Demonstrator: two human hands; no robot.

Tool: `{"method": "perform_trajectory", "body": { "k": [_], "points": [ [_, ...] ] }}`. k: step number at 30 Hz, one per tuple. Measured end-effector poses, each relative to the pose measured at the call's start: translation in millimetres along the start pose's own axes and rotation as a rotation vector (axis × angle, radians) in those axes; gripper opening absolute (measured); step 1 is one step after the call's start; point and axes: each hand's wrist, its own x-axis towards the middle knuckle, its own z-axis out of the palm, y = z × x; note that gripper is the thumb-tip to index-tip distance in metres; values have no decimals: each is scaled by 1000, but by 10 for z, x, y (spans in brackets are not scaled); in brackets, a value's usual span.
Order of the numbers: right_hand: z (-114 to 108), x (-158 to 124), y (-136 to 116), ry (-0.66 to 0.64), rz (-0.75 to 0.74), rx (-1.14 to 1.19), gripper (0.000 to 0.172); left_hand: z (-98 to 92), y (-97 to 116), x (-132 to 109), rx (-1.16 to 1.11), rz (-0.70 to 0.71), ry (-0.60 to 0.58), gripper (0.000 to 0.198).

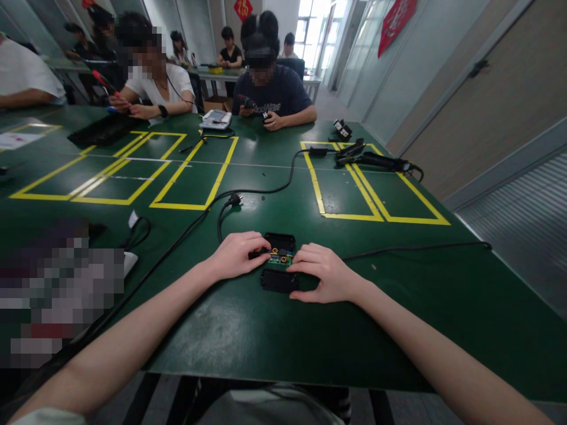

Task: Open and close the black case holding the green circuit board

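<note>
A small green circuit board with copper-coloured ring coils and wires lies between my hands. One black plastic case half is directly behind it, and a second black case half lies flat in front. My left hand pinches the board's left end, where a black cord runs in under the fingers. At the right end, my right hand has its curled fingertips on the board, while its thumb is lower, beside the front case half's corner. The fingers partly hide both board ends.
A power plug lies behind my left hand, its black cable crossing the green table. A black corded tool is at the back right. Yellow tape marks rectangles. Co-workers sit opposite.
</note>
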Motion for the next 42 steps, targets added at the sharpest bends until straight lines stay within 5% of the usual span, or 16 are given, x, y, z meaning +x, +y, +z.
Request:
{"method": "perform_trajectory", "body": {
  "k": [14,21,42],
  "points": [
    [7,-55,125,132,88,-100,33,-1,-81,-22,12,16,-35,24],
    [19,-43,123,10,154,-161,37,-3,-65,-22,-1,2,-44,24],
    [32,-70,154,-27,190,-74,37,-21,-48,-1,-6,-22,-56,22]
  ]
}}
